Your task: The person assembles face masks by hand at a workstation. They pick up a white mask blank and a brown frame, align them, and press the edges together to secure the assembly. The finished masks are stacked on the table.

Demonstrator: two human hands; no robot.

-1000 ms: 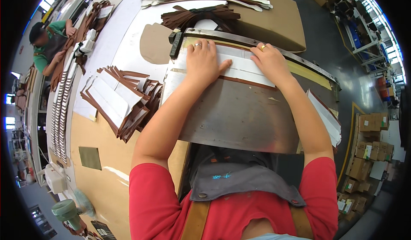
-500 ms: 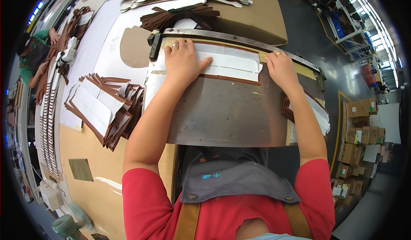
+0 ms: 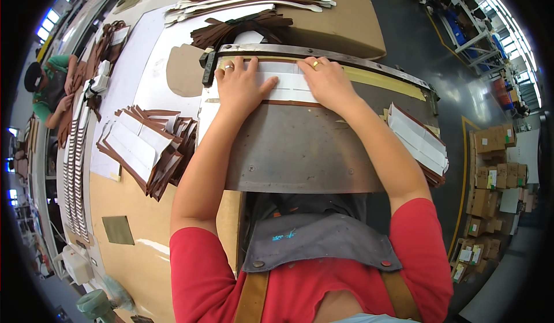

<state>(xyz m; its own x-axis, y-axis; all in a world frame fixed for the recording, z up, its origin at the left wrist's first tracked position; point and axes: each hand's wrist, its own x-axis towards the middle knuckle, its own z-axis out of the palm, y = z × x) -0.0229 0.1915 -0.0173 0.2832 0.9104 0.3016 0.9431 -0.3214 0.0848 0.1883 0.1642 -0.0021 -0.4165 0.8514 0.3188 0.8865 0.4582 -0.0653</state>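
Note:
A brown leather piece with white backing [image 3: 287, 82] lies flat on the metal plate [image 3: 300, 150], along its far edge. My left hand [image 3: 241, 89] rests on the left part of the piece, fingers stretched toward the far bar and thumb out to the right. My right hand [image 3: 330, 85] lies over the right part, fingertips near the upper edge. Both hands press from above, neither wrapped around anything. The right end of the piece is hidden beneath my right hand.
A metal bar [image 3: 311, 51] borders the plate's far side, above a yellow strip [image 3: 386, 83]. White-backed brown pieces are stacked at the left [image 3: 138, 144] and right [image 3: 418, 141]. Behind stands a cardboard box [image 3: 340, 23] beside bundled brown strips [image 3: 242, 27]. Another person [image 3: 55, 89] works at far left.
My right hand has moved left, from the right end of the leather piece onto it, closer to my left hand. The left hand stays in nearly the same place.

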